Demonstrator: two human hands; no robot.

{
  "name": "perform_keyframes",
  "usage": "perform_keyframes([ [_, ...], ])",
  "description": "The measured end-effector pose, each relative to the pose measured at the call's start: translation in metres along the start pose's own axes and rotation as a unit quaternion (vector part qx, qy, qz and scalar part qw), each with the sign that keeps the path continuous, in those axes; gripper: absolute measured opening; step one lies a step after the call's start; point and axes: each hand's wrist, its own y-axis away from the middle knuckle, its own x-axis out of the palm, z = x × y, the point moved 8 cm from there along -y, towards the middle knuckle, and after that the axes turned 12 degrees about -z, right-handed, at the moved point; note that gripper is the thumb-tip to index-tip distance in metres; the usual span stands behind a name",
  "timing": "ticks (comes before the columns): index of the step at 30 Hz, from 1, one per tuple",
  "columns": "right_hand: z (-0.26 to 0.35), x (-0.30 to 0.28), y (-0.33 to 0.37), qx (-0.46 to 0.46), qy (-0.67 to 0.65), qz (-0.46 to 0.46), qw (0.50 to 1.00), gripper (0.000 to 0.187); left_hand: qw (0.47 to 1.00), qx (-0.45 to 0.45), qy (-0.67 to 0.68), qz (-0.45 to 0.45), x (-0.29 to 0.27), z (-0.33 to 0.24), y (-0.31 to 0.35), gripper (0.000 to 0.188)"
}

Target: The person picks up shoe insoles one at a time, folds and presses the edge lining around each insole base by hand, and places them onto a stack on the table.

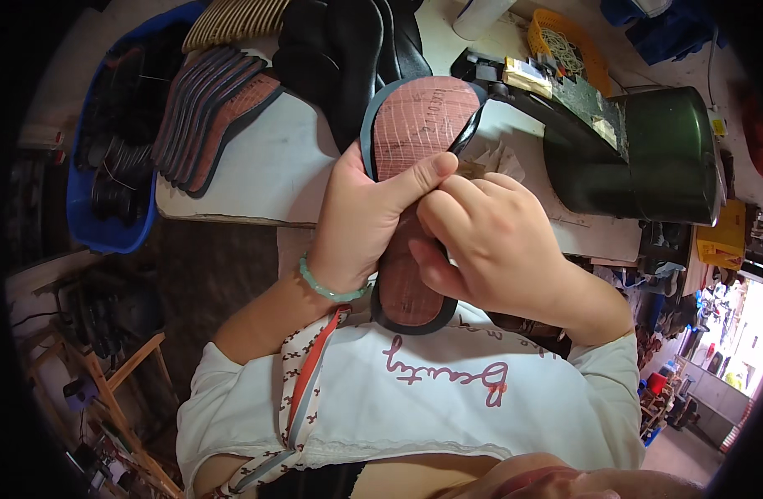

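Note:
A shoe insole [419, 125], reddish-brown with a grid pattern and a dark rim, stands lengthwise in front of my chest. My left hand [348, 204] is closed round its middle from the left, thumb lying across its face. Fingers curled, my right hand [493, 237] pinches at the insole's right edge, close to the left thumb tip. A glossy black strip [469, 133] shows along that edge above my right hand. What exactly the right fingertips grip is hidden behind the knuckles.
Fanned insoles [219, 125] lie on the white table [240, 187], beside black shiny pieces [340, 58]. A blue tub [119, 224] stands left. At right are a dark green cylinder [647, 158] with an attached arm and a yellow basket [593, 46] of string.

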Motion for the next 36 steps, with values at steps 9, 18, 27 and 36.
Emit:
perform_keyframes([
  [9, -0.053, 0.022, 0.025, 0.379, -0.637, -0.073, 0.668, 0.014, 0.995, -0.029, 0.043, 0.089, 0.004, -0.015, 0.011, 0.024],
  [18, -0.053, 0.030, 0.018, 0.402, -0.654, -0.071, 0.637, 0.020, 0.993, -0.008, 0.046, 0.109, 0.010, -0.020, 0.013, 0.031],
  [27, -0.054, 0.034, 0.020, 0.357, -0.741, -0.091, 0.562, 0.022, 0.982, -0.062, 0.028, 0.174, 0.024, -0.021, 0.020, 0.040],
  [36, -0.046, 0.011, 0.020, 0.404, -0.607, -0.093, 0.677, 0.013, 0.966, 0.148, -0.080, 0.195, 0.018, -0.041, 0.021, 0.059],
])
